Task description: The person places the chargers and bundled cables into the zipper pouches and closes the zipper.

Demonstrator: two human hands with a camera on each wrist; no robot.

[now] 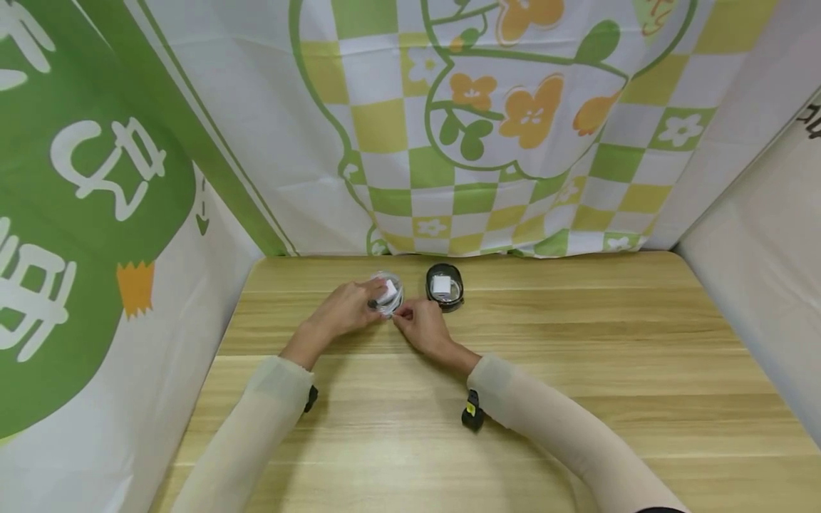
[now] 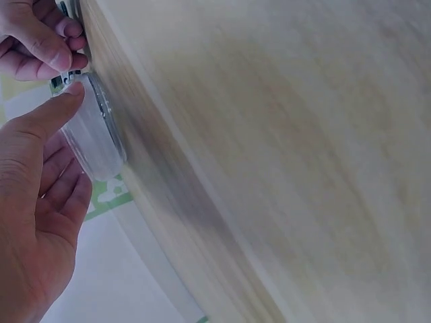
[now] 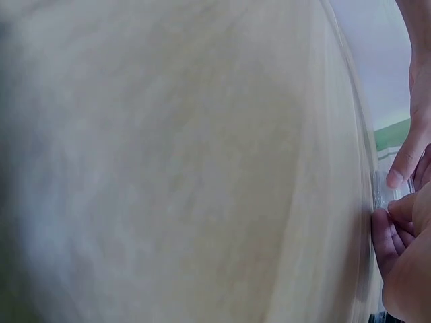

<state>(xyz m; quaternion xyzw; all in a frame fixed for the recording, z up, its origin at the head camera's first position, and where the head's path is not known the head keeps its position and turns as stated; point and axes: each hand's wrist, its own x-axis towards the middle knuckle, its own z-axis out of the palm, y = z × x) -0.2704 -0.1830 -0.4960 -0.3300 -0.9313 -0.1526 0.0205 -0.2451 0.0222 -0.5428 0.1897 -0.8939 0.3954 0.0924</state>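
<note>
A clear rounded case (image 1: 399, 293) lies near the back edge of the table, with a white charger plug (image 1: 387, 291) and a pale cable inside. My left hand (image 1: 343, 310) grips it from the left, its thumb on the near side of the case (image 2: 97, 138) in the left wrist view. From the right, my right hand (image 1: 425, 329) pinches a small part at the case's near right end; fingertips hide that part. A second case (image 1: 456, 299), black-rimmed, holds another white plug (image 1: 441, 286) and stands just behind the right hand, apart from the clear case.
The wooden table (image 1: 545, 370) extends to both sides and toward me. A printed cloth (image 1: 474, 192) hangs along its back edge, and further cloth walls (image 1: 212, 285) close in left and right. Both wrists wear small black devices (image 1: 472, 413).
</note>
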